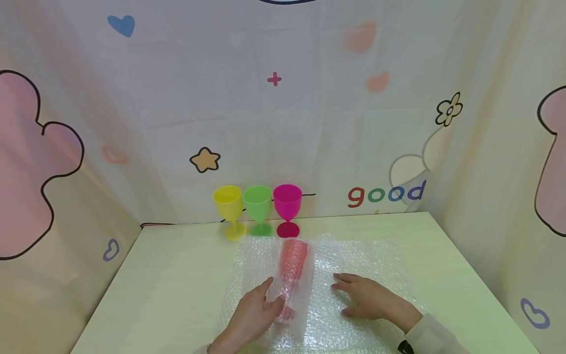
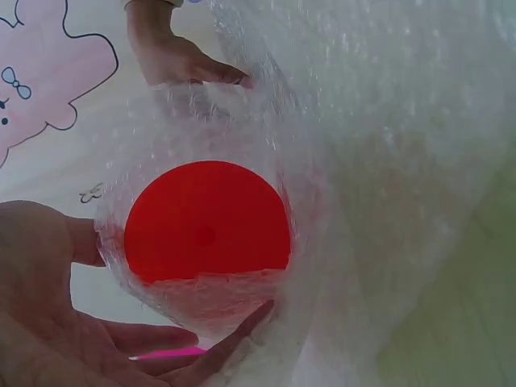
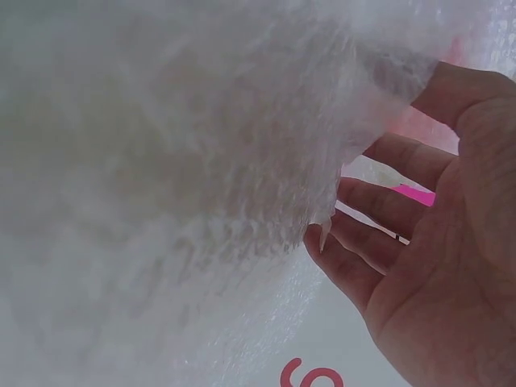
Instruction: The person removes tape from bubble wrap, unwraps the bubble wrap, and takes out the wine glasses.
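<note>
A red goblet (image 1: 294, 258) lies on its side, rolled in clear bubble wrap (image 1: 362, 260) that spreads over the table. My left hand (image 1: 252, 317) holds the wrapped goblet around its stem end, thumb on one side and fingers on the other. In the left wrist view, the goblet's red round end (image 2: 207, 226) faces the camera inside the wrap. My right hand (image 1: 369, 297) is at the loose sheet to the right, fingers extended and spread. The right wrist view has its fingertips (image 3: 316, 239) at the edge of the wrap, with the sheet overlapping the thumb tip.
Yellow (image 1: 228, 199), green (image 1: 258, 199) and magenta (image 1: 288, 199) goblets stand upright in a row at the table's back edge, just beyond the wrap. A printed cloth (image 1: 247, 118) hangs behind and beside the pale table (image 1: 159, 285).
</note>
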Demonstrator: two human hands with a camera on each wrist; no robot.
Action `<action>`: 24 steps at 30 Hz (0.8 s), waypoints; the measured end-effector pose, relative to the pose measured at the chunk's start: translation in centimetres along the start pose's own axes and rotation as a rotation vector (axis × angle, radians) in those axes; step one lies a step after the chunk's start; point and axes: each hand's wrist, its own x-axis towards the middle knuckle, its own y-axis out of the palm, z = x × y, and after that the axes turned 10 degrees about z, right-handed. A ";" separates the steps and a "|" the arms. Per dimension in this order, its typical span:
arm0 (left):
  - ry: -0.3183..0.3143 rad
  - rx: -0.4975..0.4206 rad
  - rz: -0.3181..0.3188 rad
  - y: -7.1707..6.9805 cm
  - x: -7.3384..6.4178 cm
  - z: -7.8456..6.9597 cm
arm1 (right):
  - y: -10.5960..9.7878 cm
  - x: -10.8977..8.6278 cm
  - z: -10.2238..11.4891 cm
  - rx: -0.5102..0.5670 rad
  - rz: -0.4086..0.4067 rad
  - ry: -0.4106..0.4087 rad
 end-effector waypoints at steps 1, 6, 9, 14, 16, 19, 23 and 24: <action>0.002 0.002 0.005 0.0 0.0 0.0 | 0.0 0.0 0.0 0.002 0.002 0.004; -0.012 -0.048 0.029 0.0 0.2 0.1 | 0.0 -0.1 0.0 0.010 0.004 0.001; -0.003 -0.109 0.040 0.2 0.1 0.1 | -0.1 -0.1 0.1 0.017 0.004 -0.006; 0.033 -0.125 0.067 0.9 0.0 0.1 | -0.2 -0.2 0.1 0.016 0.003 -0.008; 0.076 -0.092 0.063 1.2 -0.1 0.1 | -0.3 -0.2 0.1 0.016 0.005 -0.006; 0.166 -0.040 0.044 1.5 0.0 0.4 | -0.3 -0.1 0.1 0.022 0.010 0.003; 0.211 -0.048 0.061 1.7 0.1 0.7 | -0.4 0.0 0.1 0.007 0.009 -0.005; 0.210 -0.055 0.069 1.7 0.1 0.7 | -0.4 0.0 0.1 -0.003 0.007 -0.010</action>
